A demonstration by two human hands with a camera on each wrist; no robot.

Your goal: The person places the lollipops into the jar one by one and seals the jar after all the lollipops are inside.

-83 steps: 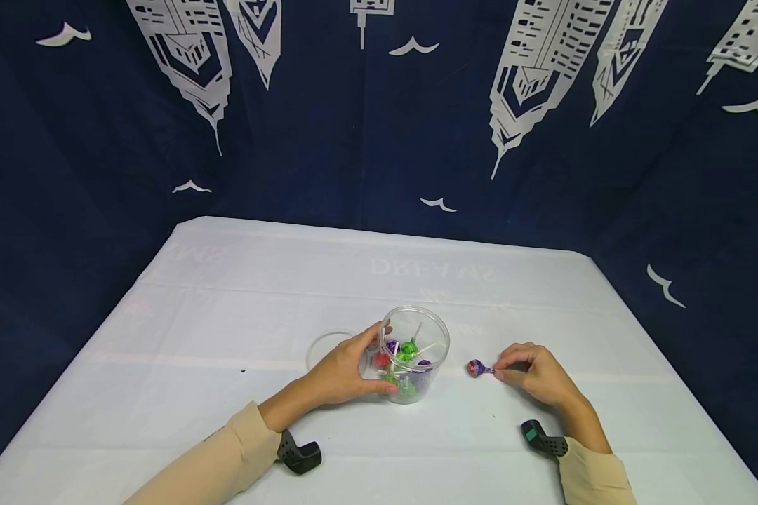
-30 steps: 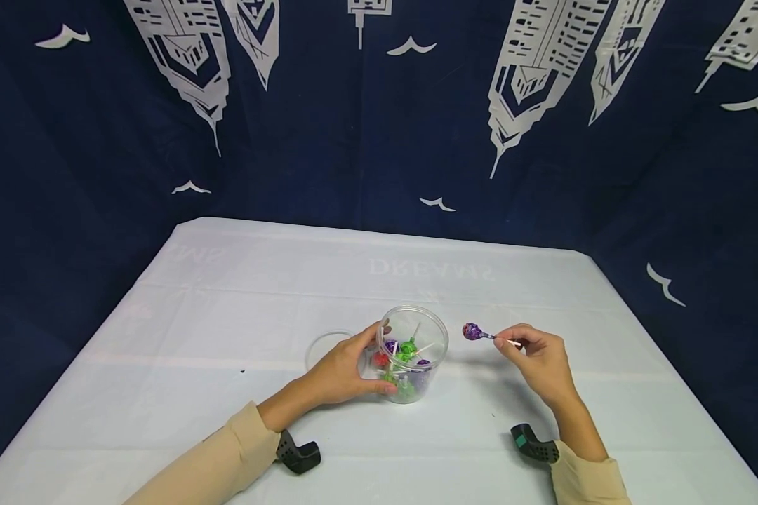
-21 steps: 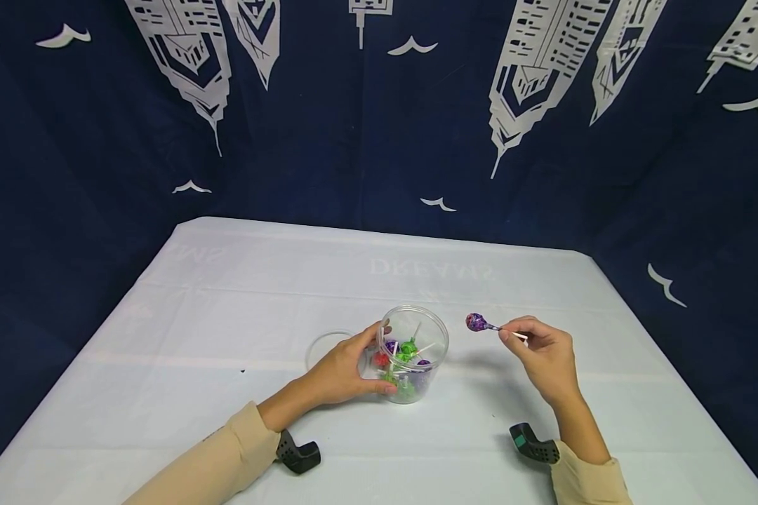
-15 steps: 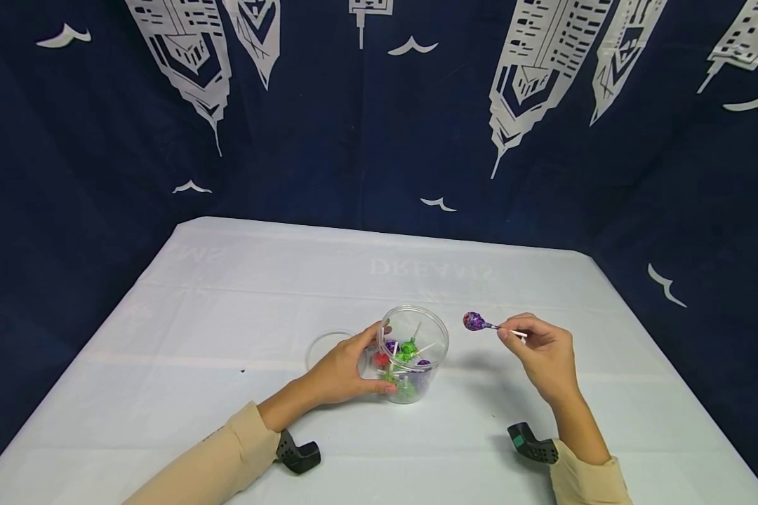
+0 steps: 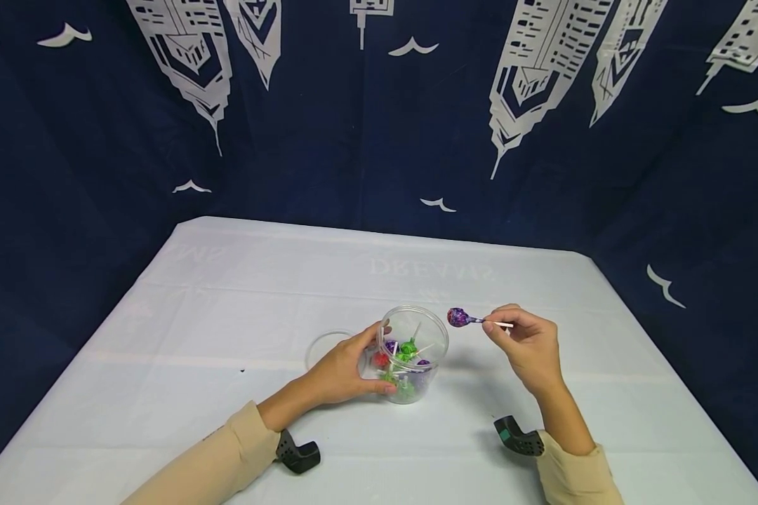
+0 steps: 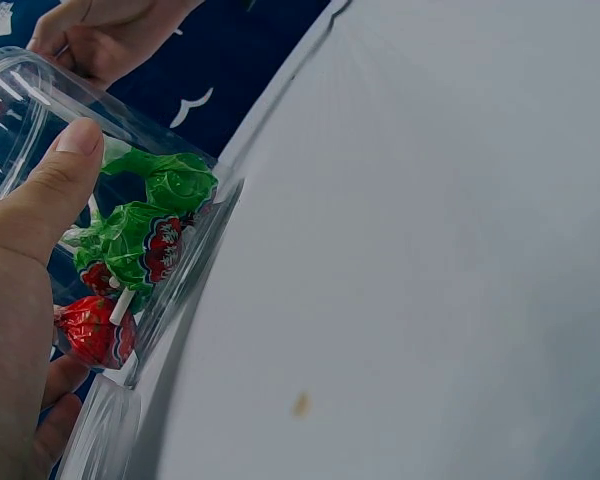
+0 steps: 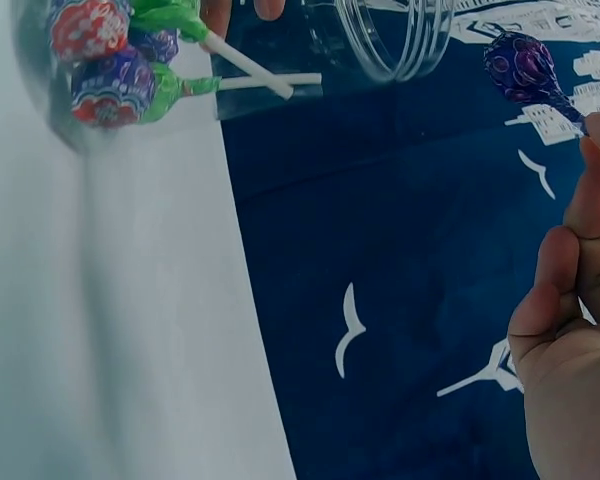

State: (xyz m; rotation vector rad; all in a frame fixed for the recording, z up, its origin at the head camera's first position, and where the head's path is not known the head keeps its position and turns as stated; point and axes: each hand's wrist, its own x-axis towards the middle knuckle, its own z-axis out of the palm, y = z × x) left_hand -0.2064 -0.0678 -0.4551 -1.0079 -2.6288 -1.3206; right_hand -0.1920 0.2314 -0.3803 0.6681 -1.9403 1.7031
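A clear plastic jar (image 5: 439, 351) without a lid stands on the white table, tilted slightly in the head view. My left hand (image 5: 347, 365) grips it from the left, thumb in front and fingers behind. Inside lie several wrapped lollipops: green ones (image 6: 145, 235), a red one (image 6: 98, 330) and purple ones (image 7: 115, 88), with white sticks pointing up. My right hand (image 5: 527, 344) pinches a purple lollipop (image 5: 458, 318) by its stick between thumb and fingertips. Its wrapped head points left, raised above the table just right of the jar's rim. In the right wrist view the purple lollipop (image 7: 520, 68) is near the jar's mouth.
A clear round lid (image 5: 318, 344) lies on the table left of the jar, partly behind the left hand. A small dark speck (image 5: 243, 370) is farther left. A navy curtain (image 5: 328, 140) with white printed buildings hangs behind the white-covered table (image 5: 164, 421).
My right hand has picked the purple lollipop up off the table, raised it, and lately moved it left toward the jar's rim. My left hand and the jar have stayed in place.
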